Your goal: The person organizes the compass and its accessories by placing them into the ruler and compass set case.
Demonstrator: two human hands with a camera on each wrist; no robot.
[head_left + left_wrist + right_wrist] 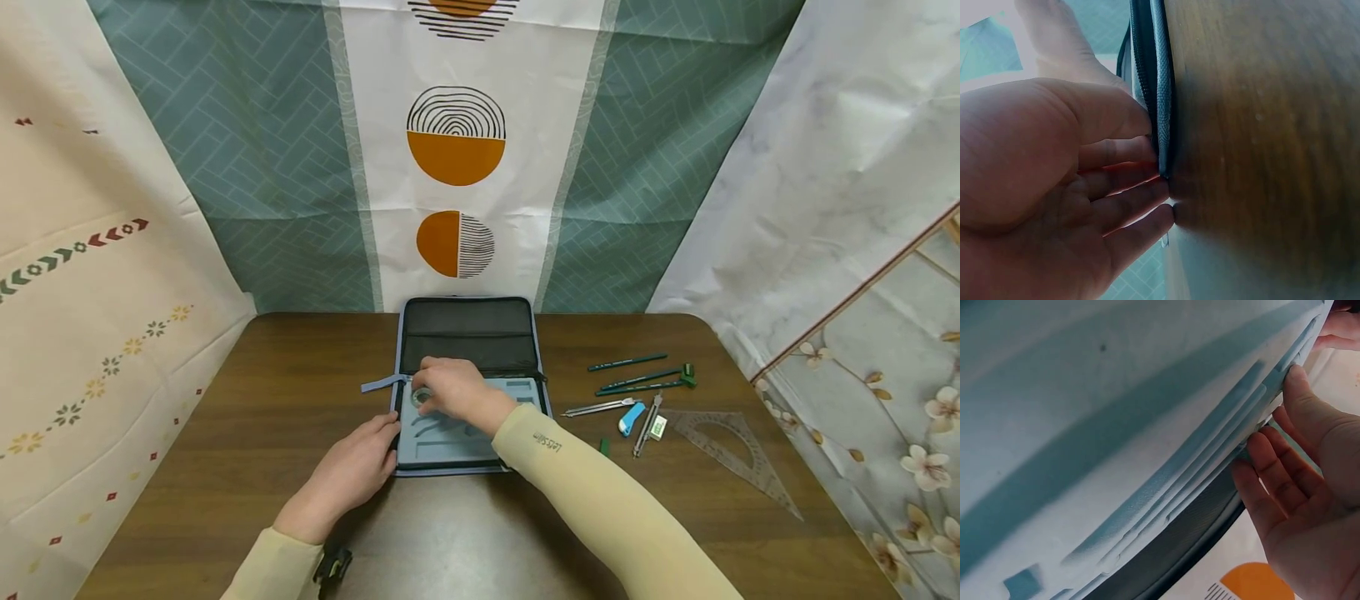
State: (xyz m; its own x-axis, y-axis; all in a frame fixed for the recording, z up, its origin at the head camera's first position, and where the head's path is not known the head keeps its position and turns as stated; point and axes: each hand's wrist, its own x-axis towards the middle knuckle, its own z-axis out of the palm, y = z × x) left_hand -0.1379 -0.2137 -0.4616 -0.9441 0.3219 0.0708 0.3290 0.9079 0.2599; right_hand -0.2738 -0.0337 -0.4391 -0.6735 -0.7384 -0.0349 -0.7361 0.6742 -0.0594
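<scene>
A blue zippered case (399,333) lies unfolded on the table, its dark mesh lid (467,329) at the back. The lower half holds a light blue tray (450,451) with shaped recesses. At the tray's upper left, my right hand (453,387) pinches a small round, clear-looking thing (422,397); its exact kind is unclear. In the right wrist view, the thumb (1300,387) touches the tray surface and the other fingers bend beside it. My left hand (363,462) rests against the case's left edge, fingertips touching the zipper border (1163,94), fingers fairly straight.
Right of the case lie several dark green pencils (628,362), a green sharpener (687,375), a compass (600,407), a blue-and-white cutter (632,419), another metal compass (648,425), an eraser (658,427) and a clear set square (738,454). A small green piece (604,447) lies near my right forearm.
</scene>
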